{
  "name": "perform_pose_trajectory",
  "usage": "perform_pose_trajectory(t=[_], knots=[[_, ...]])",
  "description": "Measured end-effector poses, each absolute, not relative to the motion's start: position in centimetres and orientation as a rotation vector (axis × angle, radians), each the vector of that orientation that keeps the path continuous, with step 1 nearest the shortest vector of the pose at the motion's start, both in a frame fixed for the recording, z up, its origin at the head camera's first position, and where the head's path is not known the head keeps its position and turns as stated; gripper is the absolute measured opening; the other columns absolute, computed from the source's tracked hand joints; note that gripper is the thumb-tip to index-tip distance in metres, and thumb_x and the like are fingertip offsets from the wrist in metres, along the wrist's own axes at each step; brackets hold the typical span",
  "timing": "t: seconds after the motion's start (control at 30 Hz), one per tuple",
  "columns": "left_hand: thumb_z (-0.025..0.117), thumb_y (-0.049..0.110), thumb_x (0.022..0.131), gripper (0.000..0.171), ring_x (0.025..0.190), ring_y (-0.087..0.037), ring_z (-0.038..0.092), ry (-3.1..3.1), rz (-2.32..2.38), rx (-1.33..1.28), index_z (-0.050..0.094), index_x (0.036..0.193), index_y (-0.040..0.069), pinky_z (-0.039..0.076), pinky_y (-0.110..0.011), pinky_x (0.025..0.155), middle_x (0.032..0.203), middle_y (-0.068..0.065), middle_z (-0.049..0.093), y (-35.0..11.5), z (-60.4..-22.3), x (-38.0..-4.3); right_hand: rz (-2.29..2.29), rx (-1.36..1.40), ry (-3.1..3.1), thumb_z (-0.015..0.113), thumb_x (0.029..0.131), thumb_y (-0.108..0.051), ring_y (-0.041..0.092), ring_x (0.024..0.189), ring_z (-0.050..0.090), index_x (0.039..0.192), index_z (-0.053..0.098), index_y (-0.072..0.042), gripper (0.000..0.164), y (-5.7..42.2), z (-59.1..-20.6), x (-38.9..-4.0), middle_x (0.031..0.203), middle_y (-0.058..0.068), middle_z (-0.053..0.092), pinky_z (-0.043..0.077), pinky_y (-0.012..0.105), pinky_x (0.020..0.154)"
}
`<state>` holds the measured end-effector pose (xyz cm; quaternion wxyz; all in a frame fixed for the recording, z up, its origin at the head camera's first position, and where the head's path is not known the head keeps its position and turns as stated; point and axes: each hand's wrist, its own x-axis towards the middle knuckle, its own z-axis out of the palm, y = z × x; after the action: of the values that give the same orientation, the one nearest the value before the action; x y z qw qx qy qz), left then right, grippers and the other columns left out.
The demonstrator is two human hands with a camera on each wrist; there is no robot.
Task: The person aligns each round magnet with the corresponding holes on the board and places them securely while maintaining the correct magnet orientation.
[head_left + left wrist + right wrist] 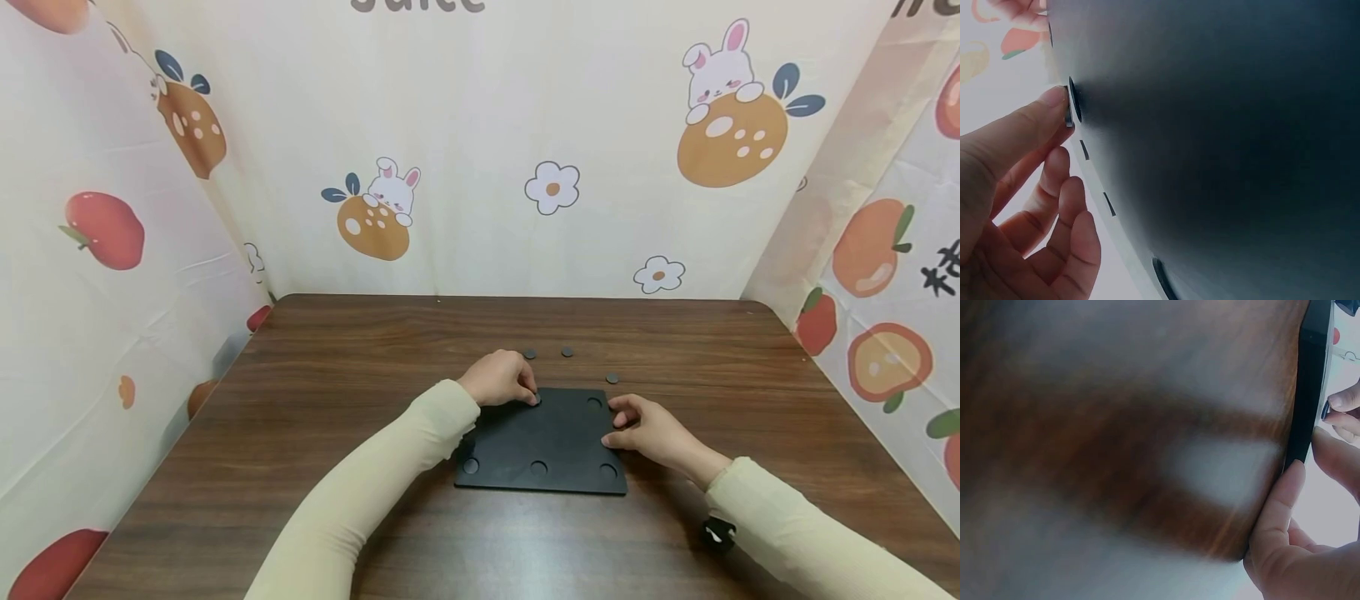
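A flat black board (525,437) with round recesses lies on the table. My left hand (501,379) reaches over its far edge and pinches a small dark disc (1069,116) between thumb and fingertip. In the left wrist view, that disc stands on edge right at a recess (1075,100), with the other fingers loosely bent below. My right hand (654,432) holds the board's right edge by thumb and fingers; the right wrist view shows its fingertips (1297,472) against the board's side. Near the front left corner, one recess (471,466) shows a full grey round.
Three loose dark discs lie past the board: one (530,354) beside my left hand, another (567,352) to its right, and a third (612,378) near the far right corner. The brown wooden table (360,350) ends at a printed curtain (480,225) behind.
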<state>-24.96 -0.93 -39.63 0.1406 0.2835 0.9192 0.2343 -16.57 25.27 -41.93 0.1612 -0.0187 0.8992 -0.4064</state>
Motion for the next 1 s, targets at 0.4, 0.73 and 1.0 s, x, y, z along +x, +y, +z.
perform_pose_trajectory(t=[0.4, 0.73, 1.0], knots=[[0.078, 0.024, 0.085, 0.005, 0.066, -0.005, 0.060, 2.658, 0.636, 0.842, 0.079, 0.085, 0.020, 0.048, -0.021, 0.063, 0.083, 0.008, 0.072, -0.77, -39.45, -24.90, -1.157, -0.062, 2.575, 0.078, 0.083, -0.020, 0.022, 0.089, 0.050, 0.135, 0.048, 0.002, 0.065, 25.15, -41.92, -16.57, 0.103, 0.009, 0.055, 0.041, 0.033, 0.072], [0.078, 0.026, 0.084, 0.006, 0.064, -0.004, 0.060, 2.677, 0.578, 0.861, 0.079, 0.084, 0.020, 0.048, -0.020, 0.061, 0.081, 0.009, 0.072, -0.54, -39.70, -24.88, -1.163, -0.053, 2.565, 0.078, 0.083, -0.019, 0.022, 0.090, 0.049, 0.136, 0.047, 0.002, 0.064, 25.17, -41.87, -16.55, 0.103, 0.010, 0.054, 0.040, 0.033, 0.073], [0.078, 0.026, 0.084, 0.006, 0.064, -0.003, 0.060, 2.681, 0.575, 0.859, 0.079, 0.084, 0.021, 0.048, -0.020, 0.061, 0.080, 0.011, 0.072, -0.49, -39.85, -24.91, -1.144, -0.068, 2.585, 0.078, 0.083, -0.019, 0.022, 0.089, 0.049, 0.135, 0.048, 0.003, 0.064, 25.15, -41.86, -16.54, 0.102, 0.009, 0.055, 0.040, 0.033, 0.073]])
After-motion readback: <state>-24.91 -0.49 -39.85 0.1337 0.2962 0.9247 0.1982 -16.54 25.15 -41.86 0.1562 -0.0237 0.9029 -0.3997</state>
